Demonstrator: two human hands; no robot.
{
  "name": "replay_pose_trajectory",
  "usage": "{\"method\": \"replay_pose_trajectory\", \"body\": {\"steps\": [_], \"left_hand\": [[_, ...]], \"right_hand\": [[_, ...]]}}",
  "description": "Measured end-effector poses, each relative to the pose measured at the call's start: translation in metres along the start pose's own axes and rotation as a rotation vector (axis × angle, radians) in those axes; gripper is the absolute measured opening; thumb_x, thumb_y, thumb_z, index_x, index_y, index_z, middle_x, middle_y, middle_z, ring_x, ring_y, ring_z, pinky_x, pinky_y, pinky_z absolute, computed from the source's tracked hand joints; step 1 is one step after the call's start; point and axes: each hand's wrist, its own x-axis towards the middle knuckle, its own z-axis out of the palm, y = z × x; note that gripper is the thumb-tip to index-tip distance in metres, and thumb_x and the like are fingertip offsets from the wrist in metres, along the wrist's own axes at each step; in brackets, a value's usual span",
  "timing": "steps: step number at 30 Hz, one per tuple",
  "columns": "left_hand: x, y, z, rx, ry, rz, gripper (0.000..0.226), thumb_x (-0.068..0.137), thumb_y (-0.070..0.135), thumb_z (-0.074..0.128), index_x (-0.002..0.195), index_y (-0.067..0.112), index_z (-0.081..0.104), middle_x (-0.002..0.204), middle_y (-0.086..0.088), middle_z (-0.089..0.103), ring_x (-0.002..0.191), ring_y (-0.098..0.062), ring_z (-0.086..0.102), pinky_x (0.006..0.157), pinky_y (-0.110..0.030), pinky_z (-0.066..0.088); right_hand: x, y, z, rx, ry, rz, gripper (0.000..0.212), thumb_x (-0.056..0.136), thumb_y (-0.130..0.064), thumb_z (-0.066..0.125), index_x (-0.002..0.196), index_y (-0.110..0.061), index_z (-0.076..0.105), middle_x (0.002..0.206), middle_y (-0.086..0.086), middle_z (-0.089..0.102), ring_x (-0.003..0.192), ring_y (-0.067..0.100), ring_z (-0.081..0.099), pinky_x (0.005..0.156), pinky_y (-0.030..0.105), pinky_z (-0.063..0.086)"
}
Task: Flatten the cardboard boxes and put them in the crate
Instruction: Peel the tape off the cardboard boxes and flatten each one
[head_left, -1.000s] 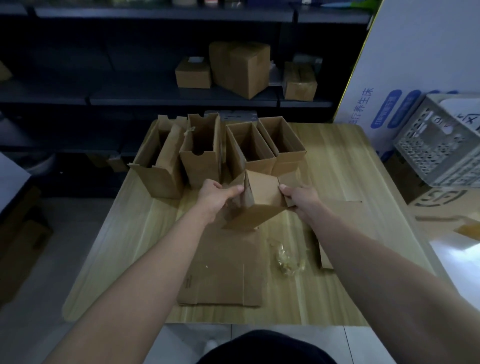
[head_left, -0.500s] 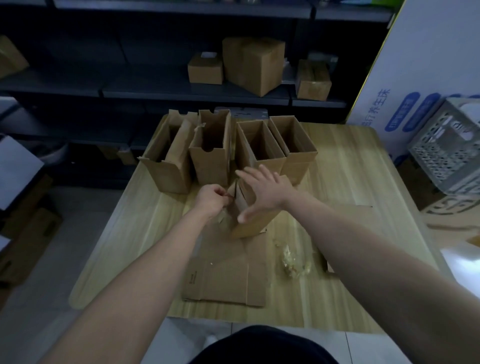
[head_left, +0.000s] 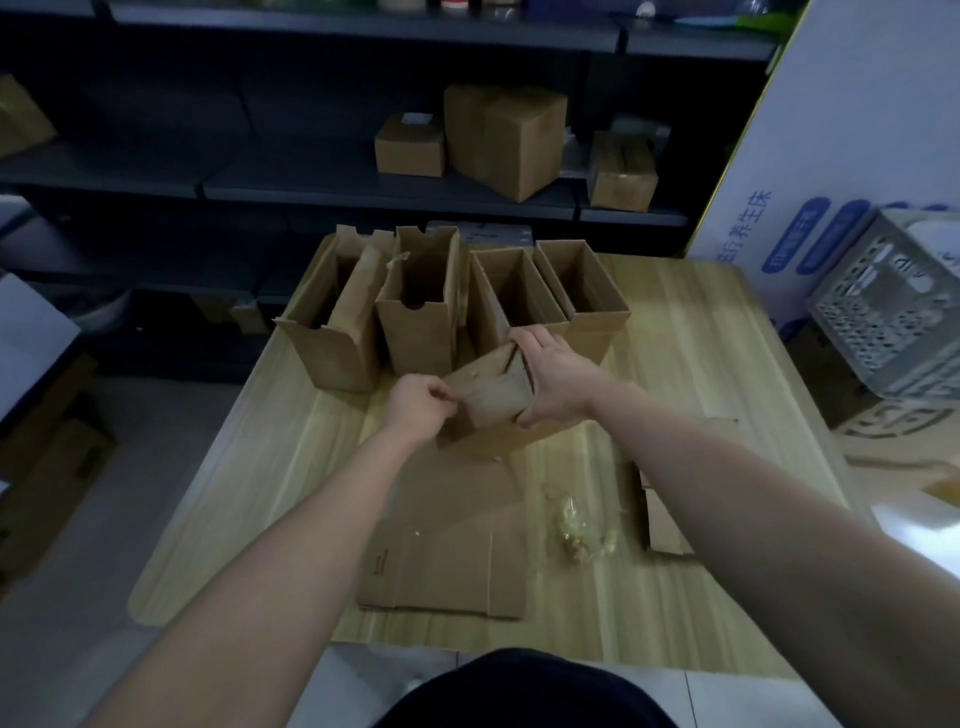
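I hold a small brown cardboard box just above the middle of the wooden table. My left hand pinches its left edge or flap. My right hand grips its right side, fingers over the top. Behind it several open boxes stand upright in a row: a torn one, a tall one, and two side by side. A flattened box lies on the table in front of me. The grey perforated crate stands off the table to the right.
A crumpled wad of clear tape lies right of the flat box. Another flat cardboard piece shows beside my right forearm. Dark shelves behind the table carry closed boxes. A large white carton stands at the right.
My right hand moved from the box's right edge across its top and now grips its right side. The box has tilted and lowered. My left hand stays pinched on its left edge.
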Motion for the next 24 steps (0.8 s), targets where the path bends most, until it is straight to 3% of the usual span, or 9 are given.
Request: {"method": "replay_pose_trajectory", "body": {"steps": [4, 6, 9, 12, 14, 16, 19, 22, 24], "left_hand": [[0.011, -0.004, -0.016, -0.058, 0.235, -0.142, 0.022, 0.082, 0.018, 0.069, 0.064, 0.03, 0.065, 0.086, 0.003, 0.062, 0.115, -0.027, 0.045, 0.099, -0.042, 0.039], [0.013, -0.005, -0.017, -0.12, 0.287, -0.149, 0.022, 0.082, 0.019, 0.069, 0.064, 0.031, 0.065, 0.087, 0.003, 0.063, 0.117, -0.028, 0.044, 0.103, -0.044, 0.037], [0.013, -0.001, -0.01, -0.365, 0.321, -0.17, 0.017, 0.085, 0.011, 0.066, 0.075, 0.024, 0.067, 0.092, 0.001, 0.066, 0.103, -0.024, 0.061, 0.091, -0.03, 0.046], [0.019, 0.003, -0.007, -0.732, 0.416, -0.437, 0.007, 0.084, 0.008, 0.065, 0.086, 0.009, 0.072, 0.085, -0.007, 0.07, 0.077, -0.019, 0.067, 0.072, -0.031, 0.057], [0.024, 0.0, -0.011, -0.901, 0.404, -0.556, 0.002, 0.084, 0.006, 0.066, 0.083, 0.006, 0.068, 0.07, -0.008, 0.064, 0.056, -0.014, 0.06, 0.047, -0.023, 0.05], [0.028, -0.008, -0.018, -1.012, 0.336, -0.596, 0.008, 0.089, 0.005, 0.06, 0.081, 0.003, 0.059, 0.067, -0.007, 0.057, 0.052, -0.011, 0.053, 0.037, -0.016, 0.042], [0.026, -0.022, -0.033, -1.118, 0.378, -0.622, 0.009, 0.088, -0.002, 0.058, 0.082, 0.004, 0.055, 0.069, -0.009, 0.052, 0.052, -0.011, 0.049, 0.034, -0.016, 0.041], [0.018, -0.031, -0.034, -1.146, 0.533, -0.618, 0.012, 0.08, -0.007, 0.065, 0.074, 0.0, 0.059, 0.067, -0.011, 0.058, 0.053, -0.014, 0.056, 0.045, -0.019, 0.05], [0.012, -0.025, -0.016, -1.077, 0.435, -0.537, 0.014, 0.083, -0.008, 0.061, 0.075, 0.003, 0.061, 0.071, -0.011, 0.06, 0.057, -0.015, 0.058, 0.05, -0.021, 0.052]], "right_hand": [[-0.015, 0.015, -0.002, 0.218, 0.097, 0.055, 0.109, 0.056, -0.032, 0.087, 0.143, -0.023, 0.021, 0.137, -0.002, 0.03, 0.12, 0.018, 0.04, 0.103, 0.037, 0.042], [-0.021, 0.02, -0.001, 0.293, 0.116, 0.087, 0.105, 0.057, -0.03, 0.087, 0.14, -0.025, 0.022, 0.134, -0.003, 0.03, 0.113, 0.014, 0.042, 0.098, 0.033, 0.045], [-0.027, 0.022, 0.004, 0.386, 0.142, 0.125, 0.103, 0.057, -0.027, 0.087, 0.138, -0.025, 0.024, 0.13, -0.006, 0.029, 0.111, 0.011, 0.04, 0.094, 0.028, 0.043], [-0.035, 0.026, 0.007, 0.438, 0.153, 0.145, 0.098, 0.057, -0.027, 0.087, 0.134, -0.024, 0.027, 0.121, -0.01, 0.028, 0.109, 0.011, 0.04, 0.092, 0.025, 0.041], [-0.041, 0.031, 0.008, 0.459, 0.145, 0.162, 0.098, 0.057, -0.026, 0.087, 0.134, -0.023, 0.027, 0.12, -0.01, 0.029, 0.109, 0.011, 0.041, 0.091, 0.025, 0.041], [-0.048, 0.038, 0.009, 0.476, 0.143, 0.186, 0.098, 0.058, -0.025, 0.087, 0.134, -0.024, 0.025, 0.12, -0.009, 0.03, 0.109, 0.012, 0.042, 0.09, 0.025, 0.041], [-0.06, 0.058, 0.006, 0.564, 0.183, 0.273, 0.095, 0.057, -0.023, 0.088, 0.13, -0.024, 0.027, 0.12, -0.005, 0.035, 0.108, 0.016, 0.044, 0.087, 0.027, 0.043], [-0.077, 0.083, 0.0, 0.675, 0.287, 0.41, 0.092, 0.056, -0.02, 0.088, 0.126, -0.024, 0.029, 0.119, -0.001, 0.037, 0.107, 0.02, 0.046, 0.079, 0.026, 0.045], [-0.084, 0.092, -0.001, 0.661, 0.352, 0.443, 0.094, 0.054, -0.024, 0.088, 0.127, -0.023, 0.029, 0.119, -0.001, 0.036, 0.107, 0.018, 0.044, 0.079, 0.026, 0.041]]}}
